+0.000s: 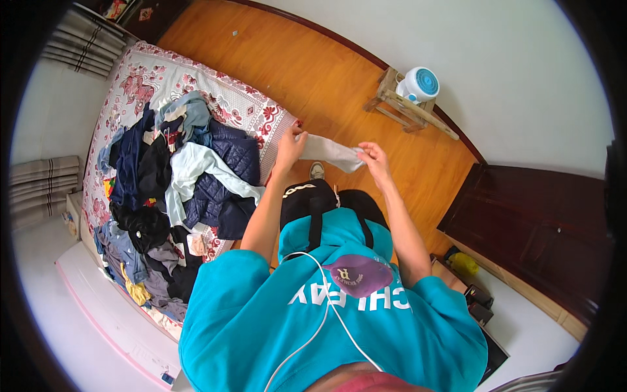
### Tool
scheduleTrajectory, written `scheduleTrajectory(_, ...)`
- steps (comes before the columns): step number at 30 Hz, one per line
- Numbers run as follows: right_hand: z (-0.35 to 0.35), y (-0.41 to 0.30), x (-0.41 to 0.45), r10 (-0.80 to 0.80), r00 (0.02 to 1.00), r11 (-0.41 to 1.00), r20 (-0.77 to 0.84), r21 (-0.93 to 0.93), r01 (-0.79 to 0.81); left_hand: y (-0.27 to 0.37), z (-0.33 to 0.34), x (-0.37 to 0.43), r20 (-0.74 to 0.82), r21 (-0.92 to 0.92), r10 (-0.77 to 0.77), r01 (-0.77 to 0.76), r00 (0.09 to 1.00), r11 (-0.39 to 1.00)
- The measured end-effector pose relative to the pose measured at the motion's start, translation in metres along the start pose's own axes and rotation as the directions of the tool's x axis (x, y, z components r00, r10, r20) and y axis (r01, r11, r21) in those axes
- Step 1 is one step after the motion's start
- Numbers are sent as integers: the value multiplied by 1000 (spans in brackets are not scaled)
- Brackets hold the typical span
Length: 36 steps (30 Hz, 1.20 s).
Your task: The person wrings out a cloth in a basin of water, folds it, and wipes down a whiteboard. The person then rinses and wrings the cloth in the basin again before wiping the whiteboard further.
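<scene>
A light grey sock (pixel 328 151) is stretched lengthwise between my two hands, above the wooden floor. My left hand (pixel 292 144) pinches one end of it. At the other end, my right hand (pixel 374 161) grips the fabric between thumb and fingers. To the left of my left forearm, a pale mint long-sleeved garment (pixel 196 166) lies over a navy quilted jacket (pixel 235 157) on the bed. One shoe (pixel 317 170) shows on the floor just below the sock.
A heap of clothes (pixel 142 166) covers much of the bed (pixel 250 110) with its red-patterned sheet. A white and blue fan (pixel 420 85) stands on a wooden stool (pixel 392 105) by the wall. The dark door (pixel 529 215) is at right. A white cable (pixel 325 294) hangs over my chest.
</scene>
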State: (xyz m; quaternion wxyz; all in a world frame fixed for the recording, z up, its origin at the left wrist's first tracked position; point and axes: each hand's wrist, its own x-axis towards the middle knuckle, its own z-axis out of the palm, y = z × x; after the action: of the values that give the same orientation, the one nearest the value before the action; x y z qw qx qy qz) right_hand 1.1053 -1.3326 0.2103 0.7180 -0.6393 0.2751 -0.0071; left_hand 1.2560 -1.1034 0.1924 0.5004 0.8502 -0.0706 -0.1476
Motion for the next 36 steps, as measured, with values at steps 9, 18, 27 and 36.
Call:
scheduleTrajectory(9, 53, -59, 136, -300, 952, 947, 55, -102, 304, 53, -24, 89, -79, 293, 170, -140, 982, 946)
scheduleTrajectory(18, 101, -127, 303, -354, 913, 883, 204, -248, 398, 48, -22, 206, 89, 550, 201, -216, 976, 807)
scheduleTrajectory(27, 120, -189, 423, -329, 821, 846, 468, -240, 476, 90, -21, 315, -335, 512, 49, 139, 941, 848)
scheduleTrajectory(36, 171, -219, 534, -414, 639, 558, 648, -374, 741, 111, -66, 415, -508, -322, -213, 45, 835, 946)
